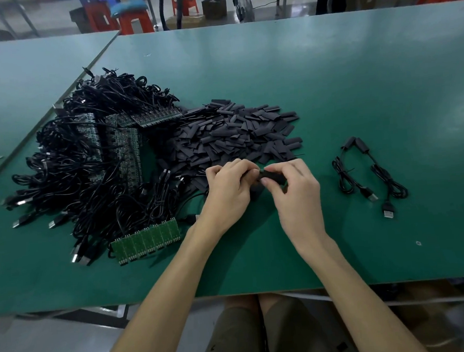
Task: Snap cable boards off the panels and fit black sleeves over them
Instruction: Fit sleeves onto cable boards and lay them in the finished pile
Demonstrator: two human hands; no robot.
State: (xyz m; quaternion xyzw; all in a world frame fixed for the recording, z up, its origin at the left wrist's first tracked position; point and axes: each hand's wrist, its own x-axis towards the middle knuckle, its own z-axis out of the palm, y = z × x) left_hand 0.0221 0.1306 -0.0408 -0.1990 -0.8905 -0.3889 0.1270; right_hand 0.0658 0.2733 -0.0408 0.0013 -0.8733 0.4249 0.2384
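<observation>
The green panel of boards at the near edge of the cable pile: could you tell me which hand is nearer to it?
Left. The left hand is just up and right of the green panel; the right hand lies farther right, beyond the left.

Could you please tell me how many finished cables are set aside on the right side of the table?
2: a sleeved cable lies right of the right hand, and a second sleeved cable lies just right of it. None looks hidden there.

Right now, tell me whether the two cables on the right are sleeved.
Sleeved: both cables have a black sleeve on their far ends.
</observation>
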